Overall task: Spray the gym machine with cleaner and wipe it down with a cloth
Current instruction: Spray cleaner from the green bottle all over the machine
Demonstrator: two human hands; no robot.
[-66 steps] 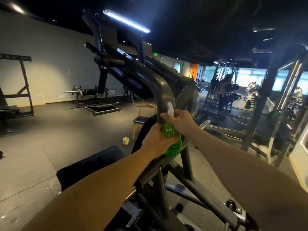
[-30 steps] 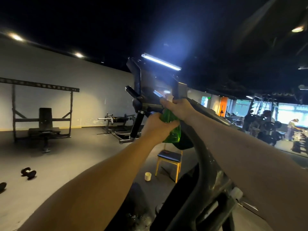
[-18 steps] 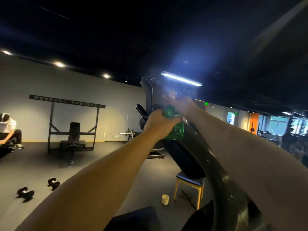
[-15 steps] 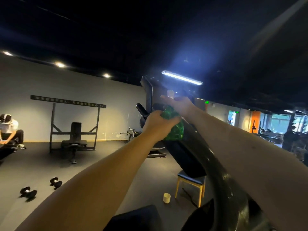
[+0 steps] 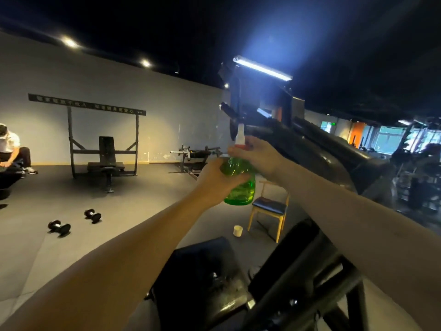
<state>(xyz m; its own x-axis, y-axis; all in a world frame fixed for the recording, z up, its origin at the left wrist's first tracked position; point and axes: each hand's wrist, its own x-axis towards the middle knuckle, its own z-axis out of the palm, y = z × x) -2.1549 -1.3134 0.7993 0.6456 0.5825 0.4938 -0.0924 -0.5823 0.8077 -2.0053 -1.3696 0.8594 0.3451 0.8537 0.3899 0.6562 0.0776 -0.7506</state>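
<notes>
- The left hand [image 5: 218, 181] wrapped round the green spray bottle [image 5: 241, 190], held up high.
- The right hand [image 5: 259, 156] gripped its top.
- The black gym machine [image 5: 310, 146] was just behind that hand.
- A chair [image 5: 269, 206] stood on the floor [image 5: 119, 211] below.

Two bare hands up front: left hand [image 5: 216, 180], right hand [image 5: 257, 154]. One green spray bottle [image 5: 239, 189]. One big black gym machine [image 5: 310, 149] close by. On the floor: two dumbbells [image 5: 59, 227] [image 5: 92, 215], one wooden chair [image 5: 269, 207], one small white cup [image 5: 238, 231]. Along the far wall: one bench rack [image 5: 105, 151], one low machine [image 5: 195, 156]. One other person [image 5: 9, 149], seated at the left edge. Ceiling: three round spotlights [image 5: 69, 41] [image 5: 145, 63] [image 5: 225, 86], one strip light [image 5: 262, 68]. More equipment far right, too dim and blurred to count.
</notes>
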